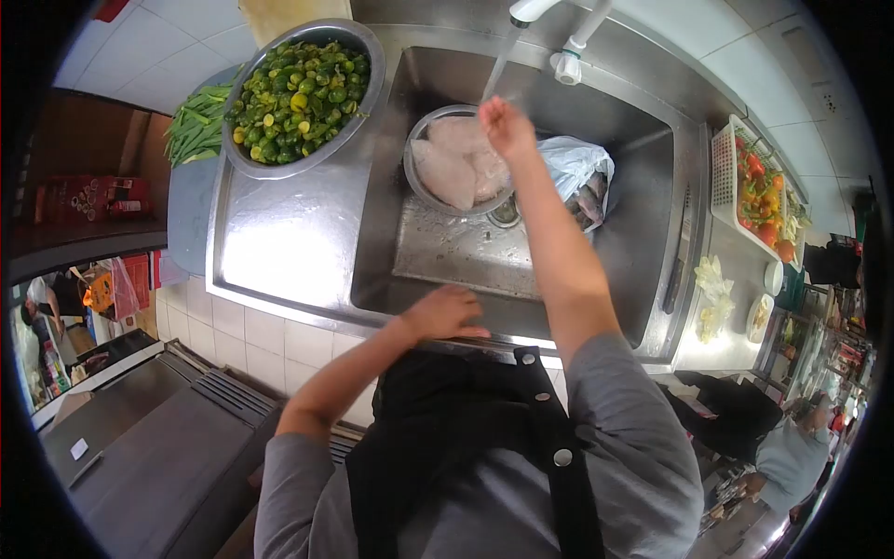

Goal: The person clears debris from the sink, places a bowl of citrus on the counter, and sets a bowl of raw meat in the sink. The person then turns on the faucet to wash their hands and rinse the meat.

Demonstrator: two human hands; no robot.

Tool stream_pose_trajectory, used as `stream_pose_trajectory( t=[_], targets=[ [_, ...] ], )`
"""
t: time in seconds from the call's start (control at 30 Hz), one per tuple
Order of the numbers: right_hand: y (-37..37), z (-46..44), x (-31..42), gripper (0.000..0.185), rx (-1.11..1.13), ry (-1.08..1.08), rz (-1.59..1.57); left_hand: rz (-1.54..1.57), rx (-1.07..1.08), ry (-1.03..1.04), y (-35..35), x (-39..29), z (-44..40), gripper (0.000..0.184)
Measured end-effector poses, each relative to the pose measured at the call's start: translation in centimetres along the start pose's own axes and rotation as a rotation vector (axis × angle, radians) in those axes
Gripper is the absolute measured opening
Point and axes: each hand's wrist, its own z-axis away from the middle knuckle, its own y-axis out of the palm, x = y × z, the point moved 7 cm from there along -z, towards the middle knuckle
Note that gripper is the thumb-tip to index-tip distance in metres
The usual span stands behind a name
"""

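Observation:
My right hand is raised under the running water of the faucet, its fingers curled up and blurred; what they hold, if anything, does not show. Below it sits a round metal bowl of pale, whitish fillets in the steel sink. A white plastic bag with dark fish lies to the right of the bowl, partly behind my forearm. My left hand rests on the sink's front edge, fingers spread, with nothing in it.
A large bowl of cut green citrus stands on the left, beside long green leaves. On the right are a white basket of peppers and a crumpled plastic bag. Another person is at lower right.

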Motion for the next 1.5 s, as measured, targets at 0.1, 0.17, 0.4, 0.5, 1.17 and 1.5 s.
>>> stream_pose_trajectory(
  t=[0.1,0.17,0.4,0.5,1.17,1.5],
  targets=[
    [4.8,-2.2,1.6,0.021,0.077,0.096,-0.173,0.158,-0.038,0.051,0.5,-0.2,-2.0,0.035],
    [6.4,-3.3,1.9,0.021,0.091,0.207,-0.303,0.277,-0.136,-0.123,-1.8,3.0,-2.1,0.031],
    [11.5,-3.7,4.1,0.022,0.312,0.287,-0.503,0.461,-0.341,-0.559,-10.0,16.5,0.6,0.021],
    [12.0,-2.9,4.3,0.022,0.401,0.272,-0.394,0.829,-0.425,-0.580,-12.3,18.4,-0.4,0.027],
    [-14.4,22.7,3.0,0.028,0.006,0.465,1.128,0.599,0.230,-0.635,-1.9,17.1,-1.8,0.044],
    [5.2,3.4,7.1,0.036,0.186,0.071,0.250,0.525,1.015,-0.596,11.9,7.5,1.2,0.093]
  ],
)
